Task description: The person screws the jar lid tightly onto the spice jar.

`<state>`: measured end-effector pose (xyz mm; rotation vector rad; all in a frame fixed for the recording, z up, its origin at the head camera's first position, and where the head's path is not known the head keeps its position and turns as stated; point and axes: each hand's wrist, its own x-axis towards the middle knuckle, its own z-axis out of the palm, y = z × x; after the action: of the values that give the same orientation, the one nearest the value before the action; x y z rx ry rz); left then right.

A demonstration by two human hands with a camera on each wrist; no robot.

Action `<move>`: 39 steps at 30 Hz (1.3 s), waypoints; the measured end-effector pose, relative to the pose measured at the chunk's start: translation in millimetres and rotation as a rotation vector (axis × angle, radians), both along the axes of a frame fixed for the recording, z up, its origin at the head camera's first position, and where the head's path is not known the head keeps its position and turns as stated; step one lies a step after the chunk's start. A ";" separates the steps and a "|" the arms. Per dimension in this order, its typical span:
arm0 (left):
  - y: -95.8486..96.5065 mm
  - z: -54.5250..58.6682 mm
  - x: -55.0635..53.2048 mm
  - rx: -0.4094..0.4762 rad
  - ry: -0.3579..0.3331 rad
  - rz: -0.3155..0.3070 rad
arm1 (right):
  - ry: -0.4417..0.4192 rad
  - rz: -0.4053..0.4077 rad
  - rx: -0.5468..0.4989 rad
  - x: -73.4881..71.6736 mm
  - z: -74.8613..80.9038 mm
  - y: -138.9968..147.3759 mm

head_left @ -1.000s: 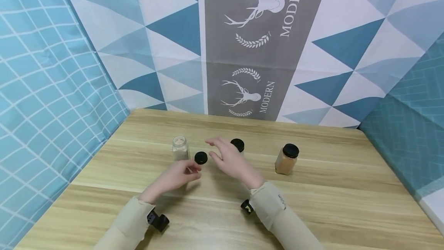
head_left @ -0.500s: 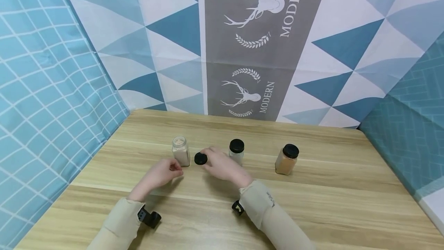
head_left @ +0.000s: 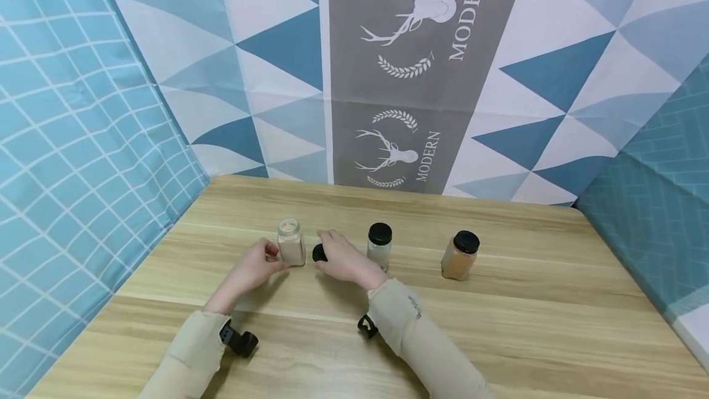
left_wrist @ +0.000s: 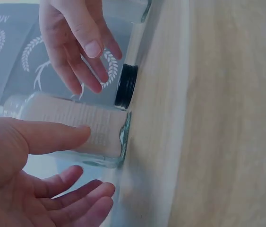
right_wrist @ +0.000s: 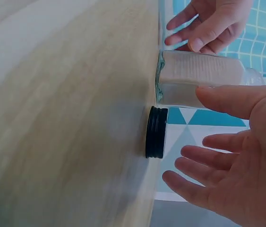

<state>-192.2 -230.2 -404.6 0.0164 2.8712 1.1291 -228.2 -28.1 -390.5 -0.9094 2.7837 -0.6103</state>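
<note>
Black lid [head_left: 319, 253] lies flat on tabletop [head_left: 498, 337], just beside uncapped jar [head_left: 290, 248]. Right hand [head_left: 346, 257] spread at lid, fingers apart, no grip I can see; left hand [head_left: 253, 266] loose by jar, not clamped. For clean lift, I'd pinch lid's rim evenly, keep it level, steady jar low against knocks.

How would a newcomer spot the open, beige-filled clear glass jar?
On the pale wooden table, find the person's left hand. In the head view, the squarish jar stands just right of it. Its mouth is bare; the white-filled glass jar and orange-filled glass jar wear round black lids.
</note>
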 end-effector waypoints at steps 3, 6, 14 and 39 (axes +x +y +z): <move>-1.7 -2.5 -4.8 0.076 0.011 -0.006 | 0.007 0.007 0.019 -2.0 -3.3 -2.6; -3.6 -5.8 -8.6 0.125 0.026 -0.034 | 0.006 0.032 0.065 -3.4 -6.7 -4.1; -7.6 -13.4 -12.5 0.134 0.074 -0.099 | 0.017 0.046 0.087 -4.1 -10.9 -5.4; -11.3 -18.6 -13.1 0.143 0.064 -0.105 | 0.039 -0.131 -0.279 -8.9 -1.8 -11.8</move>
<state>-205.4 -241.5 -423.2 0.2105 2.7987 1.3336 -237.0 -39.9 -392.4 -0.7953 2.8568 -1.0324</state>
